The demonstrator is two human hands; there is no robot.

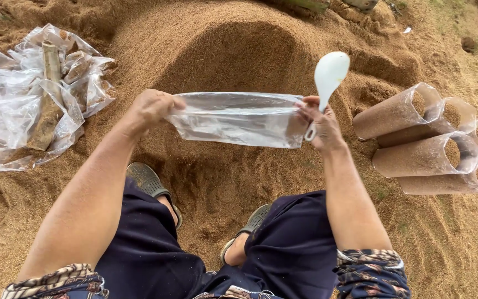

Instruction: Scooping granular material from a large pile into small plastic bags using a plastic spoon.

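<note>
Head view: a clear plastic bag (239, 119) is held stretched between both hands, above a dug hollow in a mound of sawdust (239, 50). The bag's long axis runs left to right across the frame, roughly level; which end is the mouth cannot be told.

The left hand (149, 108) has its grip closed on the bag's left end, fingers curled over the edge. The right hand (321, 123) has its grip closed on the bag's right end and also pins the handle of a white plastic scoop (327, 77). The scoop is held nearly upright, bowl at the top, leaning slightly right, handle pointing down into the fist.

To the right, near the right hand, five filled clear tube bags (424, 149) are stacked on their sides on the sawdust, long axes running left to right, open ends to the right. At far left, a heap of empty clear bags (23, 111) is seen lying on the sawdust, with brownish sticks among it.

Two sandalled feet (150, 182) are planted on the sawdust below the bag, dark trousers at the bottom.
</note>
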